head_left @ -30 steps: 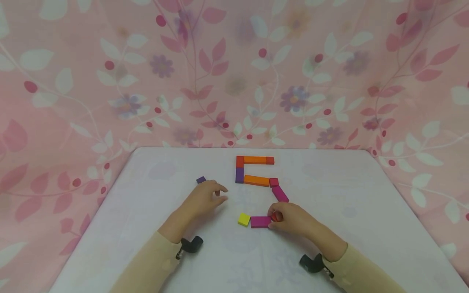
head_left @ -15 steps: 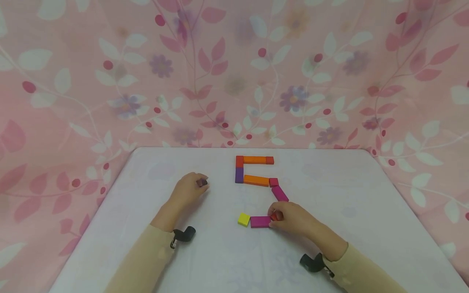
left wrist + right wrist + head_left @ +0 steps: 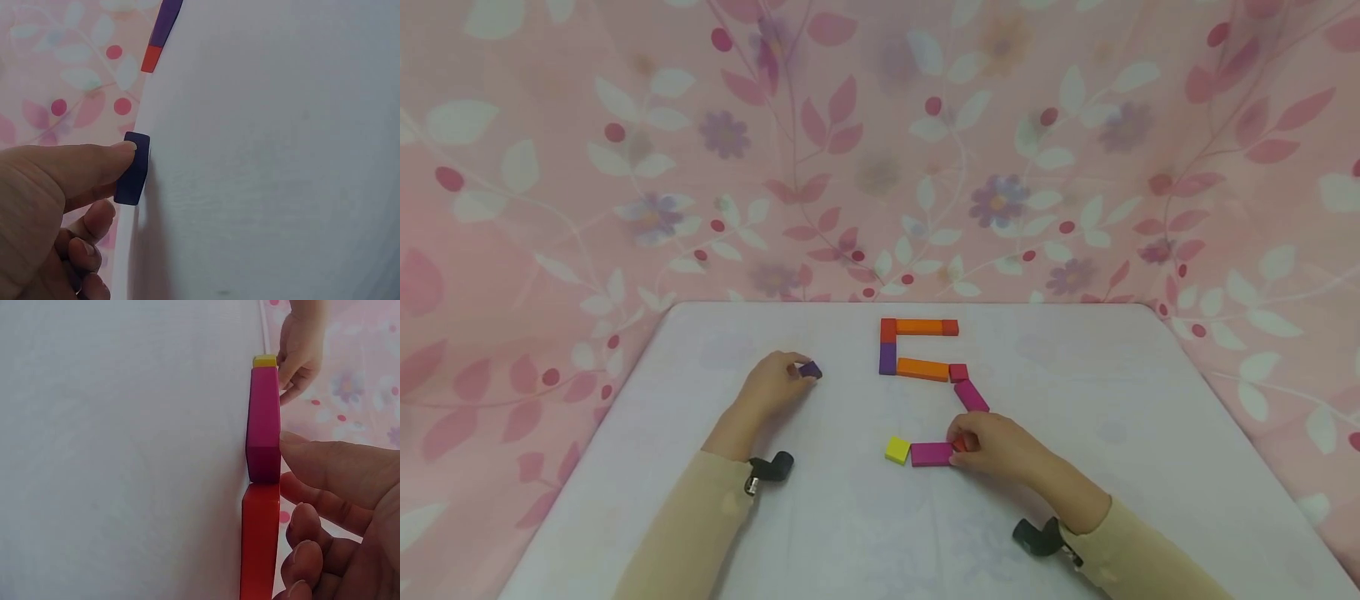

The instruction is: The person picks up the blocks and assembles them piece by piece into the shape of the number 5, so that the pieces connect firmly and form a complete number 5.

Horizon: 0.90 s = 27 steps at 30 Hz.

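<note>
My left hand [image 3: 772,385] pinches a small dark purple block [image 3: 809,369] between thumb and fingers at the left of the table. In the left wrist view the block [image 3: 132,169] stands upright under the thumb tip. My right hand [image 3: 1000,447] curls round a red block [image 3: 960,446], mostly covered by the fingers in the head view. That red block [image 3: 259,544] meets the end of a magenta block [image 3: 931,454], whose edge the thumb touches in the right wrist view. A yellow block [image 3: 897,450] sits at the magenta block's left end.
Farther back, red and orange blocks [image 3: 919,327], a purple block [image 3: 887,358], another orange block [image 3: 922,369], a small red block [image 3: 958,372] and a slanted magenta block [image 3: 972,396] form a bent line on the white table [image 3: 850,533]. A floral cloth [image 3: 880,167] hangs behind.
My left hand has moved left and taken hold of the dark purple block, which lay beyond its fingers before. The right hand stays in place at the red block.
</note>
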Each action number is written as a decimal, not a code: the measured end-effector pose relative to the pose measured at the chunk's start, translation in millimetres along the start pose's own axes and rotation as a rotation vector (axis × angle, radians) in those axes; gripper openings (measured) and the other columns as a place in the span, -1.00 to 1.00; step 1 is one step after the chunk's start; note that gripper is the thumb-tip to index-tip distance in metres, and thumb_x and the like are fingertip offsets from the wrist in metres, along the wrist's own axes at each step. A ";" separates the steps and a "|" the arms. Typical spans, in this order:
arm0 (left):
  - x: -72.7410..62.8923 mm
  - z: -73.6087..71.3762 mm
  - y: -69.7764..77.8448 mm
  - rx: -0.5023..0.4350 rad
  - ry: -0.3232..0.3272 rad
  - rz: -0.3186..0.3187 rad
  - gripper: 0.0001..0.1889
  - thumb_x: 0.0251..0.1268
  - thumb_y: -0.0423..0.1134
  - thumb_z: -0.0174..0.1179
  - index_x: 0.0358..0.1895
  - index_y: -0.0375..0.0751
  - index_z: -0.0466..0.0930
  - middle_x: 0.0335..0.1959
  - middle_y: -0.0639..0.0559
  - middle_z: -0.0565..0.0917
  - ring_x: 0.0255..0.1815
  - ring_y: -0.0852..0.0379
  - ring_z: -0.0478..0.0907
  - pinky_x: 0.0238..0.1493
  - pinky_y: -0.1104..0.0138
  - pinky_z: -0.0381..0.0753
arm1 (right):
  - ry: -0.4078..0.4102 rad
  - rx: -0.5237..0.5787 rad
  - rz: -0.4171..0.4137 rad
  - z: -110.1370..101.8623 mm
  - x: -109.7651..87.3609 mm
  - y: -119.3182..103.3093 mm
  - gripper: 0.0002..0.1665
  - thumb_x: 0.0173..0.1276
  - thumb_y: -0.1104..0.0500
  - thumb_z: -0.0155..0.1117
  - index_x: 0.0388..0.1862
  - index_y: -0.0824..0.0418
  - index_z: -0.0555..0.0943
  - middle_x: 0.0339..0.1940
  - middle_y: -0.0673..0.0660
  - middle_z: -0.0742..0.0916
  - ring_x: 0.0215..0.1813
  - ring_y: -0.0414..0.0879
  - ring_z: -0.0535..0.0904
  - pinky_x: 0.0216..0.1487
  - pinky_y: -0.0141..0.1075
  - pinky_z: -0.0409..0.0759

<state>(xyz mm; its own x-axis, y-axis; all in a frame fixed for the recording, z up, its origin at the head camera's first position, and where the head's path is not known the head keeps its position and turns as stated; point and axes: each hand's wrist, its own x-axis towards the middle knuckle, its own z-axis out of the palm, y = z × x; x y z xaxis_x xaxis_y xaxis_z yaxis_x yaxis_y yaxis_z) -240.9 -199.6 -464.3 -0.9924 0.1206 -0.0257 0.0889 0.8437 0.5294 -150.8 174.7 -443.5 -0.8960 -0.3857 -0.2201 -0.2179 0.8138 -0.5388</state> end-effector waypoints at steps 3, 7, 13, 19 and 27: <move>0.2 0.0 -1.8 -0.001 0.001 -0.002 -0.52 0.26 -0.12 0.37 0.18 -0.29 0.61 -0.22 -0.13 0.60 -0.16 -0.08 0.52 0.03 0.03 0.50 | 0.001 -0.001 -0.013 -0.1 0.3 0.5 -0.70 0.12 0.04 0.60 -0.19 -0.05 0.67 -0.53 -0.07 0.55 -0.36 -0.16 0.47 -0.34 -0.29 0.50; -0.1 0.6 -2.8 0.005 0.003 0.006 -0.53 0.25 -0.11 0.37 0.15 -0.31 0.62 -0.25 -0.11 0.60 -0.18 -0.07 0.52 -0.01 0.04 0.50 | 0.001 0.000 -0.018 0.2 0.6 1.2 -0.70 0.12 0.04 0.60 -0.19 -0.05 0.68 -0.53 -0.07 0.55 -0.37 -0.16 0.47 -0.35 -0.30 0.50; -2.8 1.4 -0.7 0.003 -0.002 0.005 -0.52 0.26 -0.07 0.37 0.13 -0.32 0.62 -0.29 -0.07 0.59 -0.23 -0.04 0.51 -0.07 0.07 0.50 | -0.001 -0.001 -0.007 0.6 0.6 0.7 -0.68 0.09 0.04 0.61 -0.19 -0.05 0.68 -0.52 -0.07 0.55 -0.36 -0.16 0.48 -0.34 -0.30 0.51; -4.2 4.9 2.4 0.009 -0.007 0.001 -0.53 0.24 -0.07 0.39 0.10 -0.32 0.64 -0.32 -0.05 0.60 -0.26 -0.01 0.51 -0.07 0.09 0.52 | -0.007 0.002 0.008 0.1 0.4 -1.0 -0.66 0.08 0.04 0.63 -0.20 -0.06 0.67 -0.52 -0.07 0.55 -0.36 -0.15 0.48 -0.33 -0.30 0.52; -11.1 14.0 13.1 0.022 -0.030 0.067 -0.54 0.21 -0.06 0.41 0.06 -0.31 0.66 -0.37 0.01 0.58 -0.31 0.06 0.50 -0.14 0.13 0.52 | -0.004 0.002 0.001 -1.4 1.3 -1.1 -0.67 0.08 0.04 0.62 -0.19 -0.05 0.67 -0.53 -0.07 0.56 -0.37 -0.16 0.49 -0.33 -0.30 0.53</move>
<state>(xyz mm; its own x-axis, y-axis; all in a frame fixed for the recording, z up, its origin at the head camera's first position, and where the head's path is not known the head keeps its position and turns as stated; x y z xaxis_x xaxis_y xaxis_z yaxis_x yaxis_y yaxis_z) -227.5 -182.5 -469.0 -0.9811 0.1926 -0.0159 0.1575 0.8444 0.5121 -152.3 173.9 -442.0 -0.8947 -0.3865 -0.2240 -0.2160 0.8132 -0.5404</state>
